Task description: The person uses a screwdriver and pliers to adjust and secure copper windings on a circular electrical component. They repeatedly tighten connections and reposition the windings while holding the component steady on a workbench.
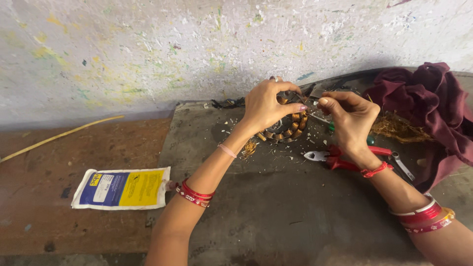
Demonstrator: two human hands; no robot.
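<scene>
A round motor stator [288,129] with several copper-wound coils stands tilted on a dark grey mat [276,207]. My left hand [266,106] grips its upper rim, fingers curled over the top. My right hand [347,118] is just to the right of it, thumb and fingers pinched on something thin near the stator's edge; I cannot tell whether it is a wire. Both wrists carry red bangles.
Red-handled pliers [335,157] and a metal spanner [403,167] lie on the mat under my right wrist. A maroon cloth [428,108] and a tangle of copper wire [396,129] sit at right. A yellow and blue pouch [123,188] lies at left.
</scene>
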